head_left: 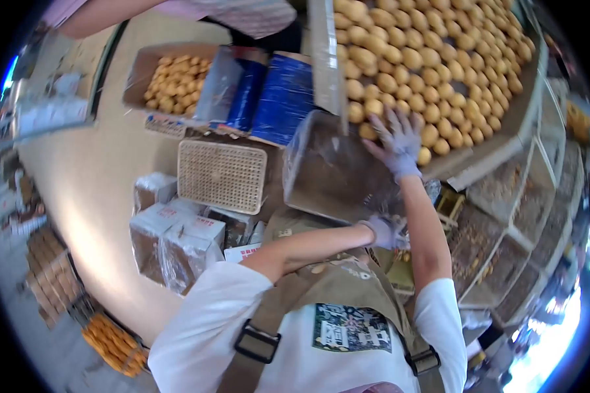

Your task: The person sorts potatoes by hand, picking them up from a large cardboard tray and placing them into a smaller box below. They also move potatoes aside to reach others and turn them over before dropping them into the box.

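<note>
My right hand point(400, 141), in a thin pale glove, reaches over the near edge of a large tray point(465, 173) filled with round yellow-brown produce point(432, 65); the exact kind I cannot make out. Its fingers are spread and rest against the nearest pieces. Directly below the tray's edge stands an open box point(331, 177) with a clear plastic liner and a dark bottom. My left hand point(385, 232), gloved too, is low at that box's near right corner, close to my apron. Its fingers are bent and partly hidden, so what they grip, if anything, does not show.
Left of the lined box are a beige plastic basket point(221, 175), wrapped cartons point(177, 239), blue-wrapped boxes point(283, 98) and a carton of the same produce point(177, 85). Another person's arm point(105, 14) is at the top left. Divided bins point(488, 245) stand right.
</note>
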The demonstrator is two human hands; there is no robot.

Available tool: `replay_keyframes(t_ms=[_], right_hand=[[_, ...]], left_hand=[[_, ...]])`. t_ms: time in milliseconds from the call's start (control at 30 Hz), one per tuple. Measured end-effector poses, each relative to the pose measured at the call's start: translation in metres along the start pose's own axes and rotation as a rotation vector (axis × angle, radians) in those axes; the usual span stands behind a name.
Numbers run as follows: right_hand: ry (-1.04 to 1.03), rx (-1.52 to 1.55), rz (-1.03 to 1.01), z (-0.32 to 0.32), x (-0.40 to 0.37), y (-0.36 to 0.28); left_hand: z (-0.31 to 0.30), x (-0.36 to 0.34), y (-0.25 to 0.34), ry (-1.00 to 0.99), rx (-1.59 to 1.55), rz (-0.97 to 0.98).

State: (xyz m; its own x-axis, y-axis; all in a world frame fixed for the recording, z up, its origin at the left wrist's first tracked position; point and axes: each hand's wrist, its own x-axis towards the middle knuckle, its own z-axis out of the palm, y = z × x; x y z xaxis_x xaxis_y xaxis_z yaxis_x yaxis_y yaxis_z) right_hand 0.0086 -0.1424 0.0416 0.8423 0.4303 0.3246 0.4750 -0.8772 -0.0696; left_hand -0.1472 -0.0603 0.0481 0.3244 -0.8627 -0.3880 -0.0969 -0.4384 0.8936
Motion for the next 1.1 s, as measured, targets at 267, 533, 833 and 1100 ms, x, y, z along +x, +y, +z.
replay_keyframes(t_ms=[267, 533, 833, 1100], right_hand=[[-0.037, 0.008, 0.048, -0.005, -0.002, 0.001], [-0.040, 0.225, 0.164, -0.029, 0.002, -0.002], [-0.529, 0.079, 0.387, -0.095, -0.062, -0.027], [-0.085, 0.069, 0.663, -0.079, -0.020, -0.001]], left_hand=[[-0.063, -0.080, -0.090, -0.233, -0.079, -0.399], [-0.131, -0.043, -0.071, 0.488, -1.659, -0.159], [-0.152, -0.015, -0.066, 0.288, -1.973, -0.004], [-0.150, -0.013, -0.057, 0.406, -1.795, -0.102]])
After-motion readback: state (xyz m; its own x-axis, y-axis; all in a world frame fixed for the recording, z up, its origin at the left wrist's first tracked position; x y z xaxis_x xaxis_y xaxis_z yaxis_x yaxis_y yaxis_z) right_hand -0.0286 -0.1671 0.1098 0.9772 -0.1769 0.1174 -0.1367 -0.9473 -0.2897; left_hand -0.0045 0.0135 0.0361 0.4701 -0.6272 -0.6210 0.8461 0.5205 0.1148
